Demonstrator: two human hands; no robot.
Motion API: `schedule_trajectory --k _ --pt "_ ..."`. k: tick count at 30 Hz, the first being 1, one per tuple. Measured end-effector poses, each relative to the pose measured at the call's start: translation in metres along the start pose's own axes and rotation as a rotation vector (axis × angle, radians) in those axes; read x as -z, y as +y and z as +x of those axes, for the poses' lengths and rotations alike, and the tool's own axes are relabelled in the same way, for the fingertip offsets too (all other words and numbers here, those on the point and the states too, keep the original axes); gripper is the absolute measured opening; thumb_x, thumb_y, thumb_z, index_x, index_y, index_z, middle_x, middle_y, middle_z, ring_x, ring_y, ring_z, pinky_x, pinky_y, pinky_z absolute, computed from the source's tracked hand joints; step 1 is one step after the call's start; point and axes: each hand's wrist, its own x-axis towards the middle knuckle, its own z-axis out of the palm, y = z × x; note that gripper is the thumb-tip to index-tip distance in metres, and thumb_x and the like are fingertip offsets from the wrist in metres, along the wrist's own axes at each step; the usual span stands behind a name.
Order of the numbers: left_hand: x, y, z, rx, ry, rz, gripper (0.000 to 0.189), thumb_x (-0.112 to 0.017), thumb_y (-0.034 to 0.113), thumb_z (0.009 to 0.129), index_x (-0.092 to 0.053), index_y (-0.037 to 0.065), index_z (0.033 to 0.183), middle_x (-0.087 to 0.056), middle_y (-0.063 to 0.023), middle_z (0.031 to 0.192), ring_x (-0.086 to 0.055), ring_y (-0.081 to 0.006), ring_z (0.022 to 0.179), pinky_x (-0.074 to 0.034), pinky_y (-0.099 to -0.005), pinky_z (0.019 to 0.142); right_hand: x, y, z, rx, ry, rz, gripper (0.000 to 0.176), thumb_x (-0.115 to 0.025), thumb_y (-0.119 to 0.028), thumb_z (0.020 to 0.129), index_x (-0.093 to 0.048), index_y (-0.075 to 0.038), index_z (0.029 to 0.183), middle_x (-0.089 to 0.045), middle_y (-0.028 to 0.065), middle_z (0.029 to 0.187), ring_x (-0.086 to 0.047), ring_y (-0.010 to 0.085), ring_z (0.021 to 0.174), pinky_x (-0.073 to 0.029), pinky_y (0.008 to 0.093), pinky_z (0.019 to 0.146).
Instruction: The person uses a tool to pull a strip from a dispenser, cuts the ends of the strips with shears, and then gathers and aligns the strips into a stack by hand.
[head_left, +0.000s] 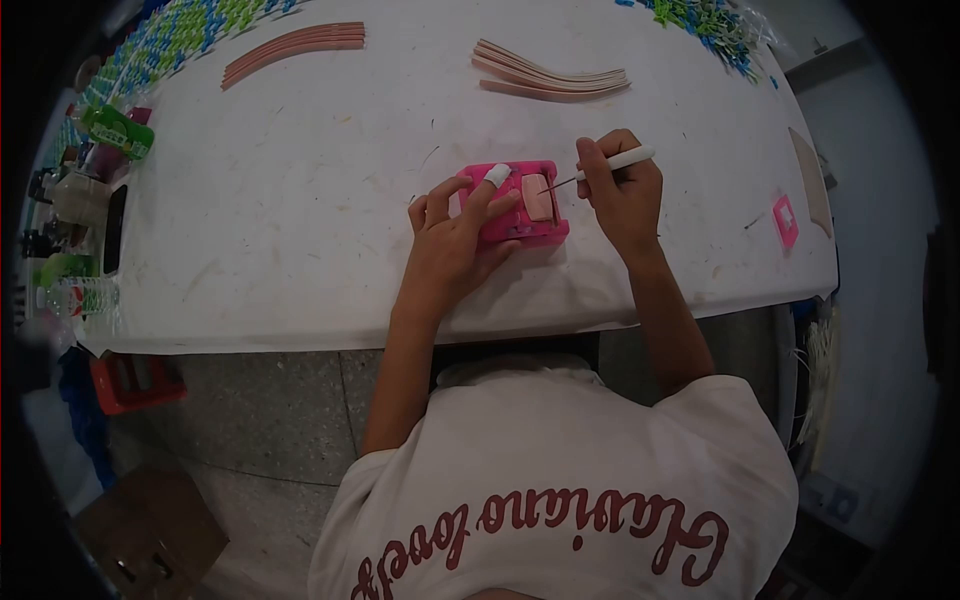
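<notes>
A bright pink block-like holder [545,234] lies on the white-covered table, with a small pale peach piece [537,198] set in its right part. My left hand [445,245] grips the holder from the left, its thumb along the near edge and its fingers over the top. One of its fingertips has a white wrapping [497,175]. In my right hand [628,195] is a white-handled tool [632,157] with a thin metal shaft. The shaft points left, and its tip is at the peach piece; whether it touches is too small to tell.
Two bundles of pinkish strips, one at left [295,48] and one at right [550,78], lie farther back. Green and blue strands [190,45] fill the far left corner. A dark phone [116,230] and bottles [80,298] line the left edge. A small pink piece [785,222] lies right.
</notes>
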Motion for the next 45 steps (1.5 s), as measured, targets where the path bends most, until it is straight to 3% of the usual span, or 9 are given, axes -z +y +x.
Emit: schedule_trajectory --k 7,12,14,16,20,29,31,41,45 --pt "-0.0041 -0.0013 -0.0002 0.040 0.079 -0.104 0.090 -0.089 0.025 0.065 -0.044 0.015 0.143 -0.065 0.0001 0.124 -0.046 -0.0288 0.127 -0.032 -0.0467 0.104 0.0028 0.0050 0.0012 0.070 0.047 -0.147 0.031 -0.066 -0.019 0.096 -0.052 -0.005 0.073 -0.056 0.0007 0.055 -0.053 0.0047 0.049 -0.038 0.0220 0.044" --pt "-0.0054 0.0000 0.0005 0.059 0.130 -0.169 0.091 -0.090 0.021 0.062 -0.045 0.015 0.140 -0.063 -0.0038 0.125 -0.047 -0.0308 0.126 -0.036 -0.0482 0.102 0.0017 -0.0003 -0.0029 -0.014 -0.013 -0.037 0.028 -0.065 -0.017 0.097 -0.052 -0.005 0.075 -0.055 0.0006 0.058 -0.053 0.0054 0.049 -0.039 0.0218 0.044" --pt "-0.0030 0.0002 0.0001 0.060 0.056 -0.100 0.090 -0.089 0.024 0.065 -0.043 0.015 0.142 -0.064 -0.0011 0.125 -0.047 -0.0299 0.126 -0.034 -0.0463 0.105 0.0027 0.0015 -0.0016 -0.044 -0.038 -0.031 0.026 -0.064 -0.016 0.097 -0.053 -0.005 0.077 -0.055 0.0004 0.062 -0.054 0.0058 0.051 -0.041 0.0213 0.044" --pt "-0.0024 0.0004 0.0003 0.052 0.059 -0.084 0.089 -0.088 0.026 0.067 -0.043 0.016 0.143 -0.065 0.0009 0.124 -0.047 -0.0291 0.127 -0.033 -0.0454 0.106 0.0046 0.0055 0.0010 0.093 0.019 -0.179 0.025 -0.064 -0.016 0.097 -0.053 -0.005 0.078 -0.056 0.0007 0.062 -0.055 0.0057 0.051 -0.040 0.0210 0.043" --pt "-0.0018 -0.0001 -0.0004 0.015 0.040 -0.020 0.086 -0.085 0.031 0.072 -0.041 0.017 0.145 -0.068 0.0062 0.121 -0.047 -0.0265 0.127 -0.030 -0.0431 0.108 0.0036 0.0021 -0.0003 0.036 -0.013 -0.097 0.024 -0.064 -0.015 0.097 -0.054 -0.005 0.079 -0.056 0.0006 0.062 -0.055 0.0057 0.051 -0.040 0.0208 0.043" --pt "-0.0014 -0.0010 -0.0011 0.001 0.031 -0.010 0.086 -0.084 0.032 0.073 -0.041 0.016 0.146 -0.069 0.0065 0.120 -0.046 -0.0251 0.128 -0.031 -0.0423 0.105 -0.0007 0.0043 -0.0013 0.028 -0.030 -0.013 0.023 -0.063 -0.015 0.098 -0.054 -0.005 0.079 -0.057 0.0010 0.064 -0.055 0.0056 0.051 -0.039 0.0208 0.043" --pt "-0.0018 -0.0015 -0.0015 -0.004 0.034 -0.005 0.087 -0.084 0.032 0.073 -0.041 0.016 0.146 -0.069 0.0068 0.120 -0.046 -0.0250 0.128 -0.031 -0.0422 0.105 -0.0024 0.0034 -0.0006 0.000 -0.017 -0.009 0.031 -0.066 -0.019 0.096 -0.052 -0.005 0.072 -0.057 0.0008 0.055 -0.054 0.0046 0.049 -0.040 0.0221 0.044" --pt "-0.0016 -0.0010 -0.0008 0.002 0.038 -0.028 0.087 -0.084 0.031 0.073 -0.040 0.016 0.147 -0.070 0.0075 0.119 -0.045 -0.0250 0.128 -0.030 -0.0418 0.106 -0.0025 0.0007 -0.0023 0.001 -0.034 -0.045 0.027 -0.063 -0.016 0.098 -0.052 -0.005 0.076 -0.055 0.0002 0.061 -0.055 0.0052 0.050 -0.041 0.0214 0.043" --pt "-0.0019 -0.0016 -0.0011 0.001 0.038 -0.042 0.087 -0.084 0.031 0.073 -0.040 0.016 0.147 -0.070 0.0086 0.118 -0.045 -0.0251 0.128 -0.029 -0.0419 0.107 -0.0004 0.0014 -0.0004 0.095 0.026 -0.126 0.026 -0.063 -0.015 0.098 -0.052 -0.005 0.076 -0.055 0.0001 0.060 -0.054 0.0054 0.050 -0.041 0.0217 0.043"
